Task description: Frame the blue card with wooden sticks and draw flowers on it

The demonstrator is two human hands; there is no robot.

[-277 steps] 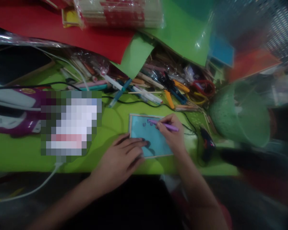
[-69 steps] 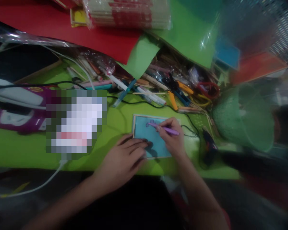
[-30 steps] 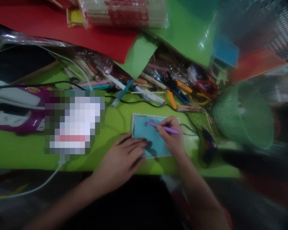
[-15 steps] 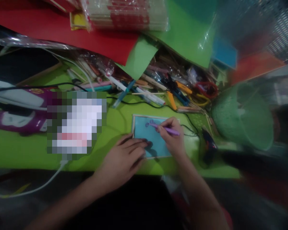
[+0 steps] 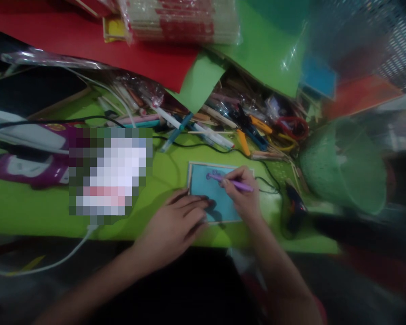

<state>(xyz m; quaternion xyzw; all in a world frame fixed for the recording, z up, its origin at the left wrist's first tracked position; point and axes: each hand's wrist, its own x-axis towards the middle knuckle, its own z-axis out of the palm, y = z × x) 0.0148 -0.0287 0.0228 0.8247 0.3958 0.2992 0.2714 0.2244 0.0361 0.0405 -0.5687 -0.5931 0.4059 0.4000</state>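
A small light-blue card [image 5: 203, 186] with a pale border lies on the lime-green table top [image 5: 27, 212]. My right hand [image 5: 244, 194] is closed round a purple pen [image 5: 235, 183], whose tip rests on purple marks near the card's top edge. My left hand [image 5: 174, 225] lies flat with fingers stretched out, the fingertips pressing on the card's lower left corner.
Behind the card lies a heap of pens, markers, scissors and pliers [image 5: 243, 128]. Red [image 5: 88, 45] and green paper sheets [image 5: 267, 49] cover the back. A green perforated basket [image 5: 341, 164] and a black glue gun [image 5: 292, 207] are at right, a purple device [image 5: 27, 153] at left.
The purple marks near the card's top edge have grown a little. Both hands stay almost where they were; the view has shifted slightly.
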